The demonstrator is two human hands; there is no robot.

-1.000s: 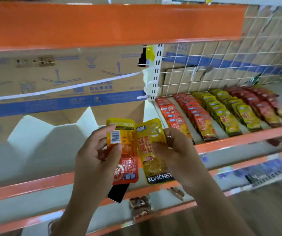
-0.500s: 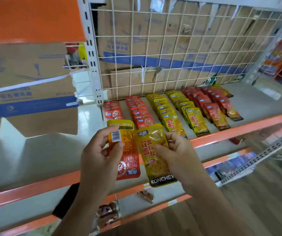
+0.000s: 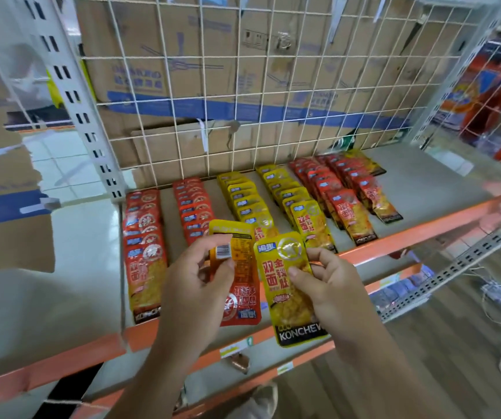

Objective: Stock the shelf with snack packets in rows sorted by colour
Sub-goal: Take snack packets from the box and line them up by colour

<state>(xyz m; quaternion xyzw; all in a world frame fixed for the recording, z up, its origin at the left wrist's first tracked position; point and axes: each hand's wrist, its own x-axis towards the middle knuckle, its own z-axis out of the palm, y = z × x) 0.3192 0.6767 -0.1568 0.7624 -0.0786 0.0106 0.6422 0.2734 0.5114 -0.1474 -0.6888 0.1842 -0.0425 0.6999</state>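
Note:
My left hand (image 3: 196, 285) pinches an orange-red snack packet (image 3: 240, 285), barcode side facing me. Beside it, my right hand (image 3: 330, 285) pinches a yellow snack packet (image 3: 288, 285) with a black bottom band. Both packets hang upright over the front edge of the shelf (image 3: 418, 179). On the shelf lie rows of packets: two orange-red rows (image 3: 143, 237) at the left, two yellow rows (image 3: 291, 198) in the middle, two dark red rows (image 3: 342, 189) at the right. My hands cover the front ends of the middle rows.
A white wire grid (image 3: 243, 86) backs the shelf, with cardboard boxes (image 3: 182, 55) behind it. An orange front rail (image 3: 409, 240) edges the shelf. A slotted white upright (image 3: 77, 101) stands at the left. Lower shelves (image 3: 394, 285) hold more goods; bare grey board lies right of the rows.
The view has swung right and closer to the packet rows. Both hands keep the same hold on their packets, now over the front of the orange-red and yellow rows.

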